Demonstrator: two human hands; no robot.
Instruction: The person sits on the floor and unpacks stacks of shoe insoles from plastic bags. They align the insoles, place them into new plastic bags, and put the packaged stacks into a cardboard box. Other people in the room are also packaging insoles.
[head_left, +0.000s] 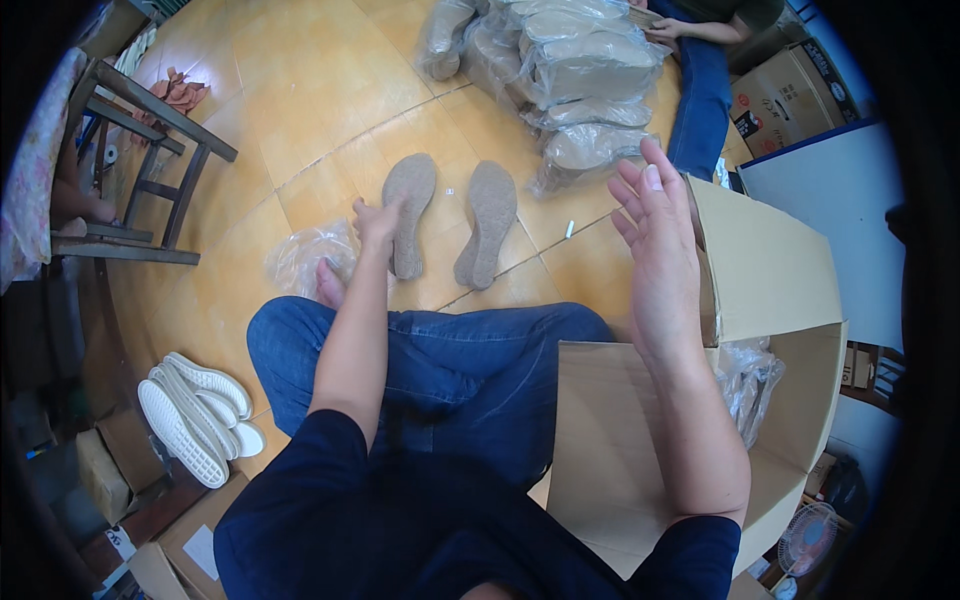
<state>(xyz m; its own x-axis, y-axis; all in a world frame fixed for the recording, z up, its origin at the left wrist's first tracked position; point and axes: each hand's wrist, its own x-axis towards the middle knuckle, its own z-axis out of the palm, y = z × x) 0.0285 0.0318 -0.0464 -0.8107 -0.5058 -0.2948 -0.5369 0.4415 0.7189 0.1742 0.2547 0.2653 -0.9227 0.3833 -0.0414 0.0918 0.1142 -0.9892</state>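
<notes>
Two brown, rough-textured shoe soles (491, 215) with thick heels lie side by side on the tiled floor in front of my crossed legs. My left hand (378, 222) reaches to the left sole (411, 205), its fingers apart and partly over that sole's left edge. Beside this hand lies a crumpled clear plastic bag (298, 257), near my bare foot. My right hand (660, 225) is raised at the right, fingers stretched out and nothing in it. It is above the flap side of an open cardboard box (770, 265).
Plastic-wrapped bundles of soles (590, 85) are piled at the far right, beside another person's hand (662, 32). A white stick like chalk (570, 229) lies on the floor. White rubber soles (190, 420) lie at the left, below a dark wooden chair (165, 170). A small fan (808, 540) stands at lower right.
</notes>
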